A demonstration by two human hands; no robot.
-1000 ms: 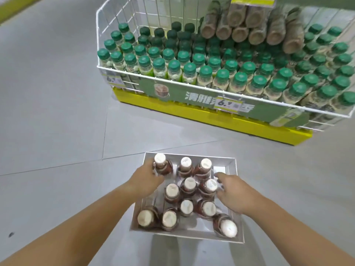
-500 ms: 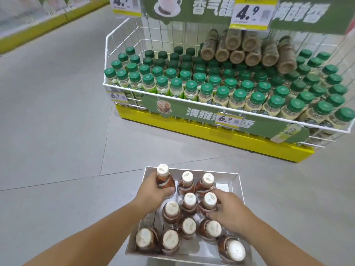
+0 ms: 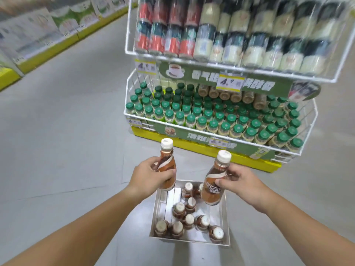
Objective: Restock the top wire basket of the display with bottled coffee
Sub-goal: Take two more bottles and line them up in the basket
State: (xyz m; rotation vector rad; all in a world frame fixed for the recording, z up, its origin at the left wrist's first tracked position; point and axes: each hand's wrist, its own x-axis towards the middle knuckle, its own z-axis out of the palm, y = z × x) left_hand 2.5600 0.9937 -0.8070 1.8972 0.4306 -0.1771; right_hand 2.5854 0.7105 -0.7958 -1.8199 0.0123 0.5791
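Note:
My left hand grips a brown coffee bottle with a white cap, held upright above the floor. My right hand grips a second brown coffee bottle, tilted slightly left. Both bottles hang above a metal tray on the floor that holds several more white-capped coffee bottles. The top wire basket of the display stands ahead and above, filled with blurred red and cream bottles lying on their sides.
The lower wire basket holds several green-capped bottles, with brown bottles stacked at its back. A yellow base sits under it. Shelves with a yellow plinth line the aisle at far left. Grey floor surrounds the tray.
Both hands closed on bottles in the tray and lifted them clear. The view tilted upward, bringing the top basket into sight.

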